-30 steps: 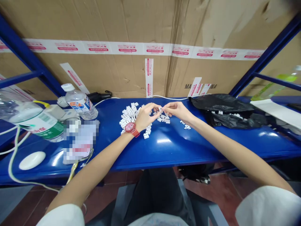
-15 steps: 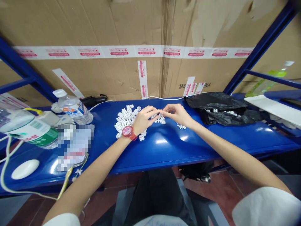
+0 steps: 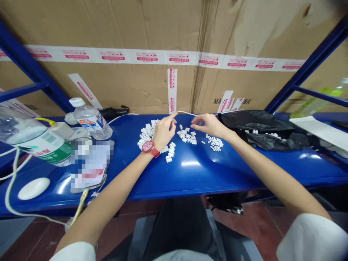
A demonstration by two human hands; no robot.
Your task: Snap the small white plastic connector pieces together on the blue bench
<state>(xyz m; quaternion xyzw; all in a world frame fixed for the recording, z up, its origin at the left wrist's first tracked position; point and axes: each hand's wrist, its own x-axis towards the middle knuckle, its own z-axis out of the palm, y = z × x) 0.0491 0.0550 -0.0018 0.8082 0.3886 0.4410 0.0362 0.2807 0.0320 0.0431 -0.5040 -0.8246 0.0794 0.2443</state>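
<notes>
My left hand (image 3: 164, 130), with a red watch (image 3: 148, 146) on the wrist, hovers over the right side of a pile of small white plastic pieces (image 3: 146, 131) and hides part of it. Its fingers are apart and I see nothing in them. Across a narrow gap, my right hand (image 3: 210, 125) hangs above the shelf, thumb and fingers parted around nothing visible. Between the hands lies a smaller group of white blocky pieces (image 3: 187, 135). Below my right hand is a heap of tiny white bits (image 3: 215, 143). What the pieces are is too small to tell.
A black plastic bag (image 3: 255, 123) holding more white pieces lies at the right. On the left stand a small water bottle (image 3: 92, 121), a large bottle (image 3: 40, 141), a blurred phone-like object (image 3: 89, 170) and a white oval object (image 3: 34, 188). Cardboard (image 3: 136, 83) closes off the back.
My hands, which met at the fingertips over the middle group, have moved apart and their fingers have spread. The middle group and the tiny bits now show more fully. The view has shifted slightly.
</notes>
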